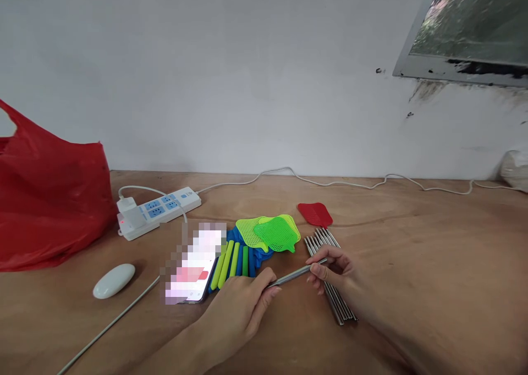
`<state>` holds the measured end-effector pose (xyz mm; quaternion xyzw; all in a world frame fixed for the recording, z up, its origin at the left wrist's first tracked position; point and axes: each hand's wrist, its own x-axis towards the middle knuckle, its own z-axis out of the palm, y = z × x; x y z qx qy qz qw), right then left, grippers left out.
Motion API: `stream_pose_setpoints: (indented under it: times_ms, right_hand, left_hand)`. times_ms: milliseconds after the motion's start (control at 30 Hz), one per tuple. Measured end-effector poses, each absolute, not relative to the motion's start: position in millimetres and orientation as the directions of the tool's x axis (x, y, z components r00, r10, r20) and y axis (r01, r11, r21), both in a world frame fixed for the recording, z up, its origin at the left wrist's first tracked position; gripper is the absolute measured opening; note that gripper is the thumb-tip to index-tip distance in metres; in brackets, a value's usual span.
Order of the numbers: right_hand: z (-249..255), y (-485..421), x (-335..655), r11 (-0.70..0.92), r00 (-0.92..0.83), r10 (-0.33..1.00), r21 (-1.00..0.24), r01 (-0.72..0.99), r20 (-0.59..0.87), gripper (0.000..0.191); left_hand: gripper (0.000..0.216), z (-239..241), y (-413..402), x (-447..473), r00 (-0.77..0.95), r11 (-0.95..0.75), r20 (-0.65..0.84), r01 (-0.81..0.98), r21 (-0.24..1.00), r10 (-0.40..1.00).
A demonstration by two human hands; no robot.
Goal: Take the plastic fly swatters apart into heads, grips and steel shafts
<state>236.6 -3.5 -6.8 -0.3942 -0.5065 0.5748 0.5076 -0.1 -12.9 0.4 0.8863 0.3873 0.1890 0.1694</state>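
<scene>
My left hand (243, 308) and my right hand (334, 270) both pinch one thin metal rod (293, 275), held level just above the table. The left fingers grip its near-left end, the right fingertips its far-right end. Under my right hand lies a bundle of several metal rods (330, 287). Green and yellow-green mesh swatter heads (272, 233) lie just beyond, on a pile of blue and green plastic handles (237, 259). A red swatter head (315, 214) lies further back.
A phone (193, 270) lies left of the handles. A white power strip (159, 211) with a cable, a white oval object (114, 280) and a red plastic bag (45, 204) are at the left. The wooden table (433, 243) meets a white wall.
</scene>
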Motion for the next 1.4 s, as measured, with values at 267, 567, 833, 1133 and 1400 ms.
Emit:
stream_pose_setpoints:
  times_ms: [267, 567, 833, 1133, 1400]
  right_hand:
    - [-10, -1, 247, 0.067, -0.033, 0.997, -0.982, -0.174, 0.074, 0.034]
    - [-15, -6, 236, 0.006, -0.174, 0.984, -0.984, -0.176, 0.037, 0.036]
    - [-17, -9, 228, 0.006, -0.210, 0.977, -0.980, -0.200, 0.048, 0.056]
    - [0, -6, 239, 0.041, 0.013, 0.999, -0.974, -0.221, 0.039, 0.062]
    - [-4, -6, 234, 0.059, 0.067, 0.997, -0.961, -0.269, 0.042, 0.062]
  left_hand:
    - [0.029, 1, -13, -1, 0.601, -0.618, 0.195, 0.656, 0.432, 0.775]
    - [0.028, -1, -11, -2, 0.608, -0.620, 0.191, 0.644, 0.449, 0.770]
    - [0.030, 0, -15, 2, 0.627, -0.621, 0.177, 0.615, 0.485, 0.759]
    - [0.026, 4, -15, 2, 0.616, -0.659, 0.263, 0.604, 0.448, 0.743]
    - [0.026, 7, -12, -5, 0.655, -0.743, 0.352, 0.612, 0.272, 0.668]
